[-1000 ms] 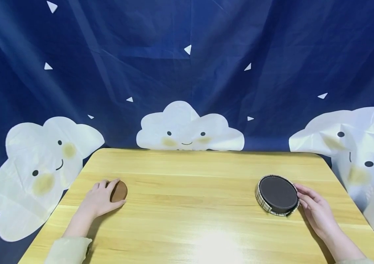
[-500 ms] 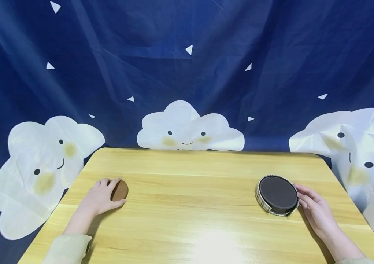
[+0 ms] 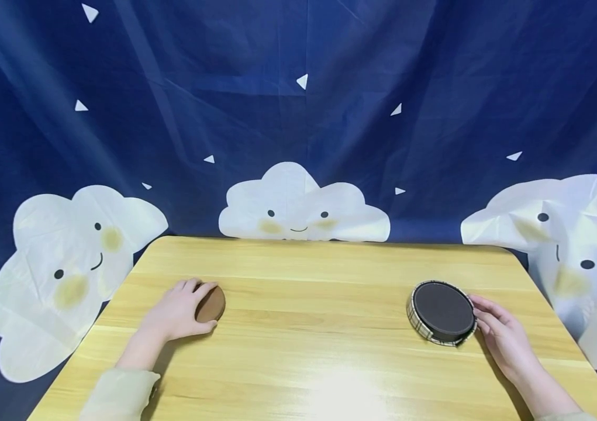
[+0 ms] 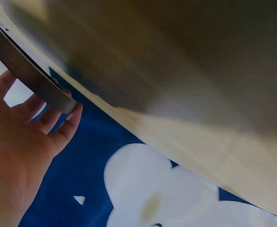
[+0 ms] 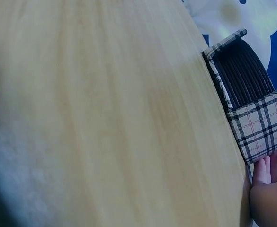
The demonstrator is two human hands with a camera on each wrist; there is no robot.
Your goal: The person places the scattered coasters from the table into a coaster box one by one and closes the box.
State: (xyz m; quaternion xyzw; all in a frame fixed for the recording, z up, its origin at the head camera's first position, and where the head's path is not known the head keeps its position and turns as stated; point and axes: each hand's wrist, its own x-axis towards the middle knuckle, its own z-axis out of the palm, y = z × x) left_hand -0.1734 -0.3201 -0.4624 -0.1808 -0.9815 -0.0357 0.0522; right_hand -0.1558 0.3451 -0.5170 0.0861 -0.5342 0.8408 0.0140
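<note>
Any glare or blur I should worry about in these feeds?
Head view: sharp, with a bright glare patch on the table near its front edge. Left wrist view: tabletop smeared, while the left hand and brown disc stay clear. Right wrist view: near wood soft, plaid holder crisp.

surface [image 3: 309, 327]: disc [image 3: 211, 304] on its left, left hand [image 3: 179, 310] over it | holder of stacked coasters [image 3: 441, 313] on its right, right hand [image 3: 503, 336] touching its right side | backdrop [image 3: 298, 117] far behind
</note>
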